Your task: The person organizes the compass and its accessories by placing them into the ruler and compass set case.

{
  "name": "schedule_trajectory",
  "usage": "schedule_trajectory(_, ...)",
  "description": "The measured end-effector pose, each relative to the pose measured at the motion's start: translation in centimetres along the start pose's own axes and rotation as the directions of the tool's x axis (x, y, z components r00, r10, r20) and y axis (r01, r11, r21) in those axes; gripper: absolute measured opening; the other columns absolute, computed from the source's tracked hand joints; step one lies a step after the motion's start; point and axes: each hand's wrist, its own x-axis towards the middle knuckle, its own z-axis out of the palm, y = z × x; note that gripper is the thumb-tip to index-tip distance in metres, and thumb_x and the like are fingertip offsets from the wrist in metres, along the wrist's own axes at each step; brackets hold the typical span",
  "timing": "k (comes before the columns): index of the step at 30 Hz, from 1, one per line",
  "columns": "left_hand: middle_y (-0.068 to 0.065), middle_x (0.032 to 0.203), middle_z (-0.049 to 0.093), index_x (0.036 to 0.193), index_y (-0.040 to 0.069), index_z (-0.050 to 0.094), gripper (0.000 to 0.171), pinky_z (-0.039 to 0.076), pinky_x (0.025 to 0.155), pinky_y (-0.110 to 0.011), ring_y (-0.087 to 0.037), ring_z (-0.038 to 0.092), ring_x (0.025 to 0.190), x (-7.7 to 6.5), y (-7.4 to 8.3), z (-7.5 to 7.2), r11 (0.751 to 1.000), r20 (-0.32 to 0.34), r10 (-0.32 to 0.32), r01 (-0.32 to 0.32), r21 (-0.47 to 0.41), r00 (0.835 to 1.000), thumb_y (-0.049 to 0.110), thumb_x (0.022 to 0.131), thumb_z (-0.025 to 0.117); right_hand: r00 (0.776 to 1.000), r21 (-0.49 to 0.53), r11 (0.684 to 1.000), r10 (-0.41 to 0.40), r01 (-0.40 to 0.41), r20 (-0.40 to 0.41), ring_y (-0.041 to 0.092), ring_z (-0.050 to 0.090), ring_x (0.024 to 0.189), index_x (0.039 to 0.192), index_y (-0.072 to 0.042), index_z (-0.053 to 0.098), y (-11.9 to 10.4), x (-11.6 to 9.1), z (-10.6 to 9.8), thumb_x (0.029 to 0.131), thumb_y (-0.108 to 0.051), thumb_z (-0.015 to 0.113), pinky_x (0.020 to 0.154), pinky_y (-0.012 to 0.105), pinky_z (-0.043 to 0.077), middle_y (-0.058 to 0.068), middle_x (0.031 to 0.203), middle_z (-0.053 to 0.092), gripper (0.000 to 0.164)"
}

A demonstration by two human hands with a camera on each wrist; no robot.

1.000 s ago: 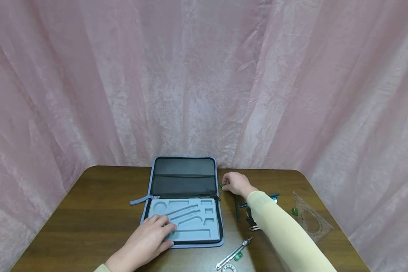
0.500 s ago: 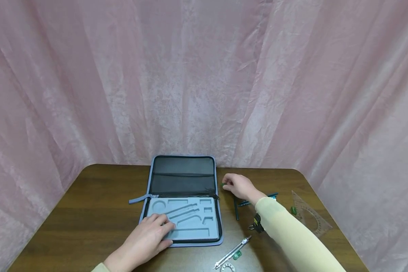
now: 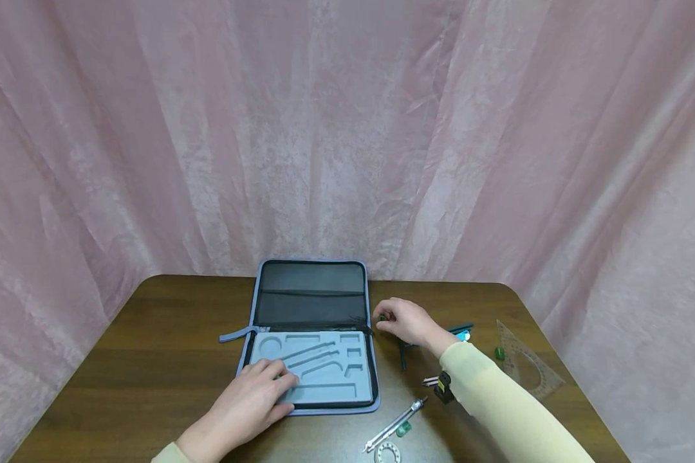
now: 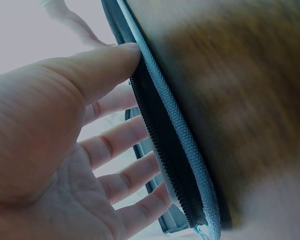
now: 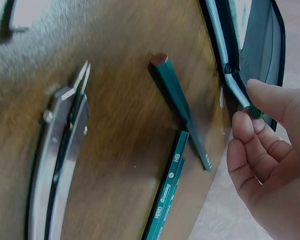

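A blue zip case (image 3: 374, 386) lies unfolded, its pale blue moulded tray (image 3: 324, 397) facing up. My left hand (image 3: 249, 402) rests on the tray's near left corner. In the left wrist view its thumb (image 4: 110, 65) touches the zipped edge while the fingers stretch over the tray. Beyond the case's right side, my right hand (image 3: 408, 319) pinches a small green piece (image 5: 255, 111) between thumb and fingertips; most of it is hidden, so its kind is unclear. Near that hand lie a dark green pencil (image 5: 175, 95) and green HB pencils (image 5: 165, 190).
A silver compass (image 3: 395, 424), a small green block (image 3: 403, 429) and a white ring-shaped piece (image 3: 387, 452) lie at the front. A clear set square (image 3: 529, 363) and another green block (image 3: 500, 354) lie at the right. Pink curtain (image 3: 347, 141) hangs behind the table.
My right hand has shifted slightly toward me, and the green piece has gone farther in among its fingers. The left hand stays on the case. The head view has tilted slightly.
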Motion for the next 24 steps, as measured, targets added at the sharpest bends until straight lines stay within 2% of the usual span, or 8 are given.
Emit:
schedule_trajectory(7, 0.002, 0.112, 0.067, 0.120, 0.019, 0.079, 0.034, 0.060, 0.087, -0.051, -0.024, 0.065, 0.104, -0.1, 0.0, 0.1, 1.000, -0.004, 0.007, -0.007, 0.008, 1.000, 0.034, 0.093, 0.092, 1.000, 0.008, 1.000, 0.008, -0.008, -0.019, 0.016, 0.053, 0.083, 0.118, -0.012, 0.079, -1.0, -0.9, -0.2, 0.101, -0.012, 0.083, 0.074, 0.038, 0.048, -0.005, 0.090, 0.060, 0.017)
schedule_trajectory(15, 0.001, 0.111, 0.067, 0.120, 0.018, 0.079, 0.034, 0.060, 0.087, -0.051, -0.026, 0.065, 0.104, 0.0, 0.0, -0.1, 1.000, -0.007, 0.008, -0.008, 0.004, 1.000, 0.032, 0.093, 0.092, 0.999, -0.006, 1.000, -0.022, 0.022, -0.028, 0.017, 0.069, 0.098, 0.127, -0.014, 0.077, -2.1, -2.1, -0.3, 0.104, -0.012, 0.079, 0.088, 0.046, 0.060, 0.001, 0.111, 0.077, 0.023)
schedule_trajectory(20, 0.001, 0.110, 0.067, 0.120, 0.018, 0.079, 0.034, 0.060, 0.087, -0.051, -0.026, 0.065, 0.105, 0.0, 0.0, 0.0, 1.000, -0.010, 0.011, -0.011, 0.012, 1.000, 0.033, 0.092, 0.093, 0.998, -0.024, 0.999, -0.037, 0.036, -0.054, 0.023, 0.074, 0.103, 0.128, -0.014, 0.074, -2.8, -2.9, -0.2, 0.105, -0.012, 0.077, 0.089, 0.048, 0.062, 0.002, 0.112, 0.079, 0.023)
schedule_trajectory(24, 0.001, 0.111, 0.067, 0.120, 0.018, 0.079, 0.034, 0.060, 0.088, -0.051, -0.026, 0.065, 0.105, 0.0, 0.0, 0.1, 1.000, -0.005, 0.007, -0.007, 0.013, 1.000, 0.033, 0.093, 0.092, 0.995, -0.049, 0.998, -0.051, 0.047, -0.080, 0.021, 0.075, 0.103, 0.125, -0.015, 0.072, -3.3, -3.5, -0.1, 0.105, -0.013, 0.077, 0.088, 0.047, 0.063, 0.001, 0.112, 0.079, 0.021)
